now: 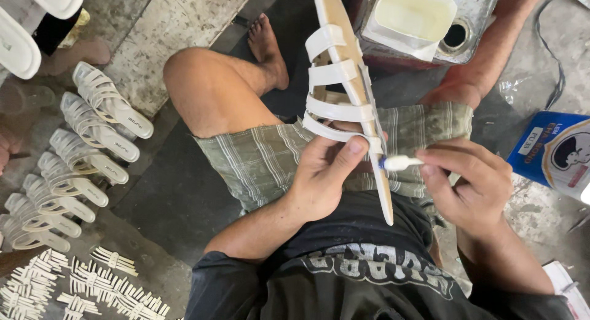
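Head view, one seated worker over the lap: left hand [319, 175] clasped a white strappy sandal [344, 92] by its sole edge, thumb pressed on the lowest strap, toe end tilted away above the knees; right hand [467, 178] pinched a small white brush [399, 163], its tip touching the sole edge just beside that strap; judged mid-way on this piece, upper straps seated, lowest strap end apparently under treatment; six like sandals [74, 160] lay in a row on the concrete floor [166, 25] at left, seemingly done; loose white strap pieces [74, 289] heaped below them, many left unused; dented metal can [467, 25] bearing a pale tub [412, 15] stood ahead; blue carton [553, 154] at right; floor grey, stained, cramped.
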